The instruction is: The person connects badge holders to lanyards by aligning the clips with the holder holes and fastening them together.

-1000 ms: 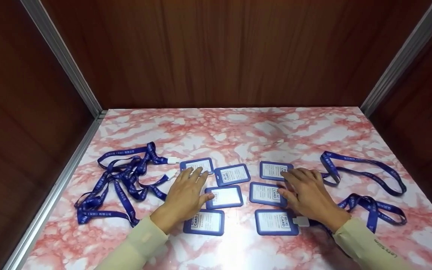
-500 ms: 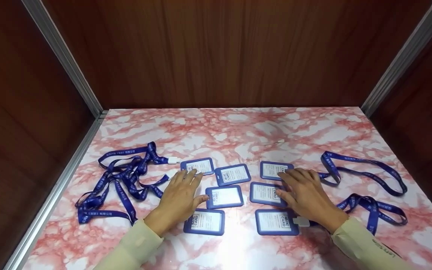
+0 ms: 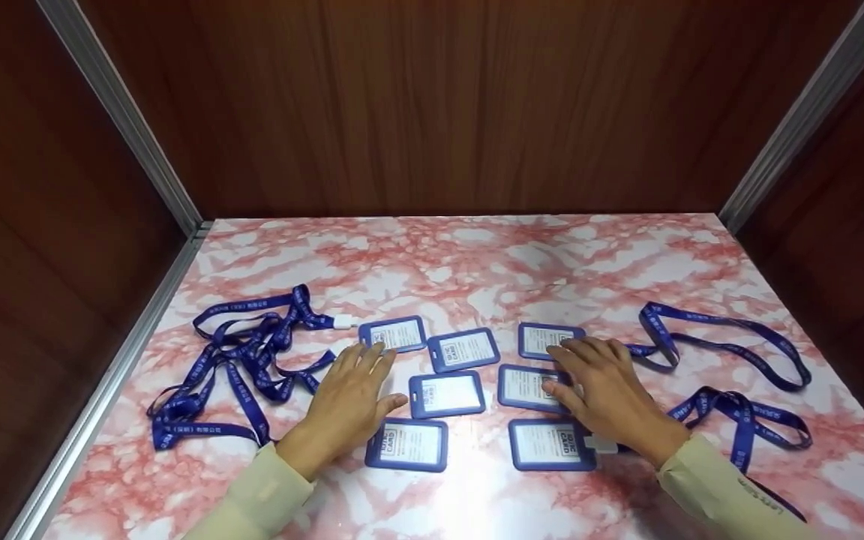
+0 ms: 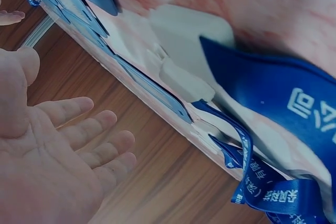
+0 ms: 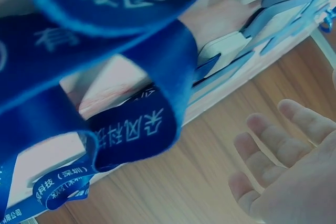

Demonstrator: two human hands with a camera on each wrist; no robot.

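My left hand (image 3: 346,401) hovers palm down with spread fingers, beside the left group of blue-framed ID card holders (image 3: 447,394). Its fingertips overlap the edge of the upper-left card holder (image 3: 402,334); contact cannot be told. In the left wrist view the left palm (image 4: 58,150) holds nothing. My right hand (image 3: 604,386) extends over three card holders on the right, partly covering the upper card holder (image 3: 541,337) and the middle card holder (image 3: 526,385). The lower card holder (image 3: 548,444) lies beside a white clip (image 3: 601,444). Straight, spread fingers show on the right hand (image 5: 294,166) in the right wrist view.
Tangled blue lanyards (image 3: 248,382) lie at the left, a white clip (image 3: 343,322) near the upper-left holder. At the right are a lanyard loop (image 3: 751,349) and a second lanyard (image 3: 745,431). Wooden panels (image 3: 462,112) enclose the red-and-white marbled table (image 3: 477,262).
My left hand has drawn back to the left and slightly nearer me, uncovering more of the left card holders. My right hand has shifted slightly left. The card holders stay in place.
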